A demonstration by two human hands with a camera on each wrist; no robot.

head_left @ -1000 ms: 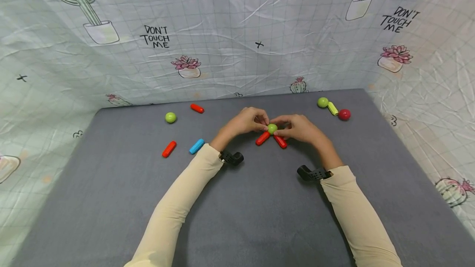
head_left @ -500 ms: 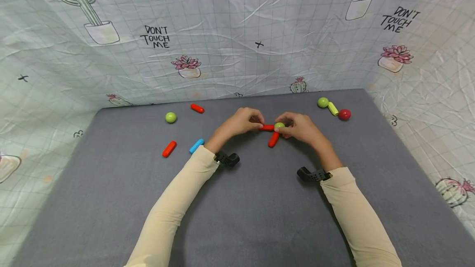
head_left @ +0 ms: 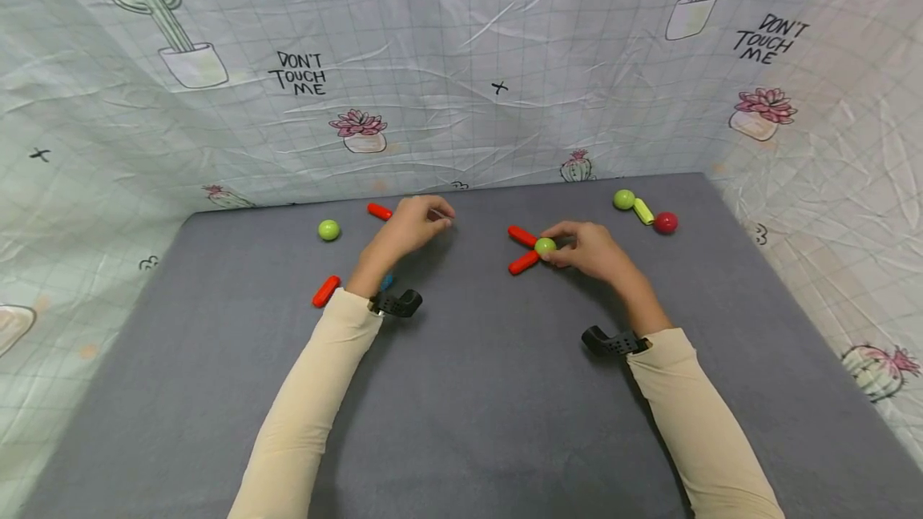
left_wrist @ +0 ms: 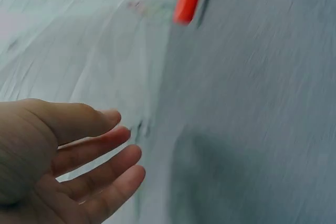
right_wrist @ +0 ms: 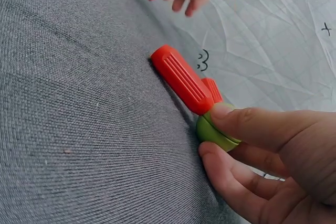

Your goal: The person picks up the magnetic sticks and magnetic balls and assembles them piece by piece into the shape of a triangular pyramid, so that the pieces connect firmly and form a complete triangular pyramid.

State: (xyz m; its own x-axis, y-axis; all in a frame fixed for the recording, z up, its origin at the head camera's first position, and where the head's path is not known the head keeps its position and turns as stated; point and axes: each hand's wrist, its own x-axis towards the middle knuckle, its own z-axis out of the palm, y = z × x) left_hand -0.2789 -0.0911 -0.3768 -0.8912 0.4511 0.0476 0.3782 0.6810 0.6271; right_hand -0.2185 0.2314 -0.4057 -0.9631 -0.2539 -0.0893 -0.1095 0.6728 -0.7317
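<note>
Between thumb and fingers, my right hand pinches a green ball low at the table. Two red ribbed sticks, an upper one and a lower one, stick out from the ball to the left in a V. The right wrist view shows the thumb pressed on the ball beside the nearer red stick. My left hand is in the air with loosely bent fingers, holding nothing. It partly covers a red stick at the back, and its wrist hides most of a blue stick.
Toward the left lie a green ball and another red stick. At the back right, a green ball, a yellow-green stick and a red ball lie in a row. A printed cloth rises behind the grey table.
My left hand has let go of the red stick and moved left. The ball with its two sticks has shifted slightly right and turned, so the sticks now point left; my right hand keeps its hold.
</note>
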